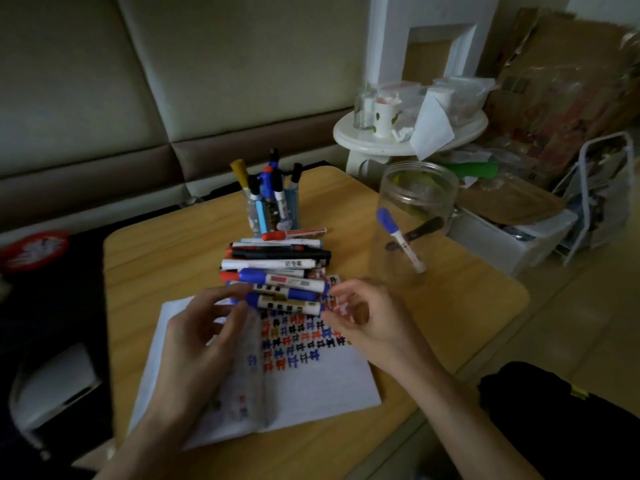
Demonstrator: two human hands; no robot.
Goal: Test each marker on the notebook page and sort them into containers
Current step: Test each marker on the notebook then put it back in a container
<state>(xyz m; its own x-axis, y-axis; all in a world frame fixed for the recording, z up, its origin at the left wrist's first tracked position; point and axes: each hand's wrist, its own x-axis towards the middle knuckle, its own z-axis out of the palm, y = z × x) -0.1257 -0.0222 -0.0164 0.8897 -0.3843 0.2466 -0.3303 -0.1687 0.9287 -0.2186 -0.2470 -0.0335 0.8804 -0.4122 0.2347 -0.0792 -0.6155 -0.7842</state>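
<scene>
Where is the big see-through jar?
In the head view, the clear jar stands on the table, right of the marker pile and beyond the right hand, with a blue-capped marker inside.

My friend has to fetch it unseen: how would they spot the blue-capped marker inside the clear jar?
On the wooden table, look right of the marker pile to the big clear jar. Two markers are inside; take the white marker with the blue cap, leaning cap-up, not the dark marker lying behind it.
</scene>
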